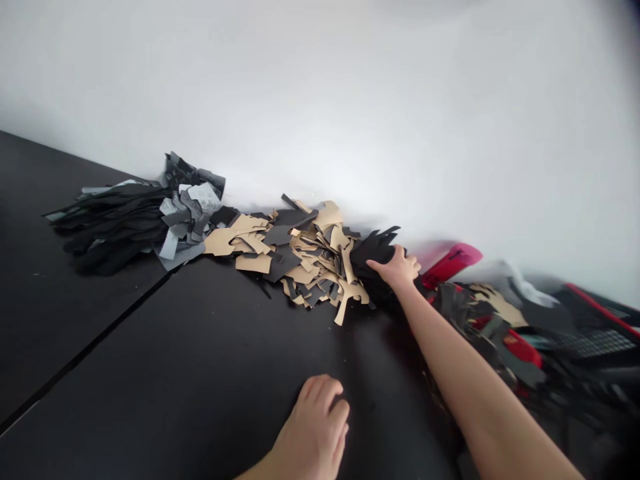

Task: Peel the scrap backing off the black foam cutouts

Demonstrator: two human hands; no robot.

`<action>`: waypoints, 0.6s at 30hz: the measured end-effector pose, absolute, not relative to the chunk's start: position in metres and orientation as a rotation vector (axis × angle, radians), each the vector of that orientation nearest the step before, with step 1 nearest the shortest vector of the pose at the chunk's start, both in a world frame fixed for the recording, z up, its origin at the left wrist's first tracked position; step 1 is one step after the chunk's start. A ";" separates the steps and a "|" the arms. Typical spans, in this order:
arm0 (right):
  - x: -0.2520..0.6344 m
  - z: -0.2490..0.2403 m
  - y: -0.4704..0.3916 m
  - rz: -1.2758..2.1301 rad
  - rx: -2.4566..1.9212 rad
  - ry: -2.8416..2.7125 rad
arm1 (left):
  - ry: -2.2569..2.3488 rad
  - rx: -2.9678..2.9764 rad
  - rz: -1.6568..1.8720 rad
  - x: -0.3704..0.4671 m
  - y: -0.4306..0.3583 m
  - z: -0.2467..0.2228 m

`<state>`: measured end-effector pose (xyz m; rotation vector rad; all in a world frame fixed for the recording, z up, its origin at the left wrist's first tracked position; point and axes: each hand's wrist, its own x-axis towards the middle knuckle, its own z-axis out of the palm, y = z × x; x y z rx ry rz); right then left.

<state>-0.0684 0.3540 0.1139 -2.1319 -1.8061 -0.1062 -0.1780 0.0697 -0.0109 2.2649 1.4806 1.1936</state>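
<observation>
At the back edge of the black table (225,360), my right hand (400,269) reaches out to a heap of black cut pieces (370,257). Its thumb lies across the front of them and its fingers bend round the right side. My left hand (316,427) is low in the middle, over the table, with its fingers curled in and nothing visible in them. Just left of the black pieces lies a pile of tan and black scraps (305,257), irregular in shape. Which pieces my right hand grips is partly hidden by the hand.
Long black strips (117,223) and grey pieces (187,217) are heaped at the back left. Right of my right arm, a pink-red roll (453,262), mixed scraps (480,327) and a black mesh basket (595,340) crowd together, blurred. A white wall (320,100) stands behind.
</observation>
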 end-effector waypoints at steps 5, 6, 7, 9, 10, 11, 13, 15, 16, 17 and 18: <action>-0.085 0.123 0.351 -0.171 -2.047 -1.918 | 1.483 2.296 1.131 -0.179 0.069 -0.008; -0.087 0.123 0.349 -0.173 -2.028 -1.934 | 1.481 2.303 1.116 -0.180 0.069 -0.008; -0.089 0.122 0.347 -0.176 -2.008 -1.948 | 1.477 2.309 1.104 -0.180 0.069 -0.008; -0.089 0.120 0.344 -0.203 -1.968 -1.969 | 1.469 2.320 1.083 -0.180 0.070 -0.008; -0.089 0.119 0.342 -0.219 -1.938 -1.973 | 1.466 2.327 1.073 -0.180 0.070 -0.008; -0.089 0.118 0.341 -0.232 -1.895 -1.972 | 1.463 2.338 1.070 -0.180 0.071 -0.009; -0.088 0.117 0.341 -0.230 -1.797 -1.938 | 1.464 2.355 1.054 -0.181 0.072 -0.011; -0.089 0.117 0.343 -0.158 -1.757 -1.875 | 1.465 2.375 1.037 -0.181 0.074 -0.014; -0.090 0.118 0.344 -0.084 -1.776 -1.855 | 1.464 2.388 1.031 -0.181 0.074 -0.015; -0.092 0.119 0.346 0.007 -1.811 -1.839 | 1.463 2.404 1.029 -0.181 0.075 -0.016; -0.094 0.120 0.347 0.100 -1.851 -1.825 | 1.465 2.420 1.030 -0.181 0.075 -0.016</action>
